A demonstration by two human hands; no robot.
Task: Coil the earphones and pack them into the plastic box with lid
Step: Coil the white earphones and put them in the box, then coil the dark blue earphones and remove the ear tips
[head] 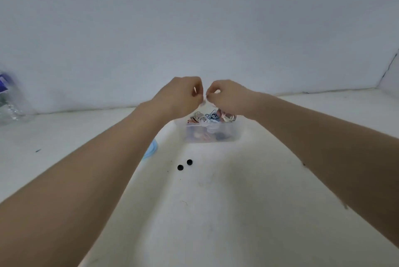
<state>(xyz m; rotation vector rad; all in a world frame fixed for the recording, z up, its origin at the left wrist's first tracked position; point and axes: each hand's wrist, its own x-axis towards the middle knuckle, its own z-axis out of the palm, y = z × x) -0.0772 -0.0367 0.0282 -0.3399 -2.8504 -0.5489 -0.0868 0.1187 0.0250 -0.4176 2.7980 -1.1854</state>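
A clear plastic box [235,131] stands on the white table, holding several coiled earphones in white, pink and blue [206,118]. Both hands are raised close together just above it. My left hand [183,96] and my right hand [228,96] have curled fingers that pinch a small pale piece of earphone cable [204,102] between them. A pale loop [227,117] hangs under my right hand over the box. A light blue lid [151,150] lies left of the box, mostly hidden by my left forearm.
Two small black round pieces [184,164] lie on the table in front of the box. A clear plastic bottle [13,102] stands at the far left by the wall. The wall runs close behind the box.
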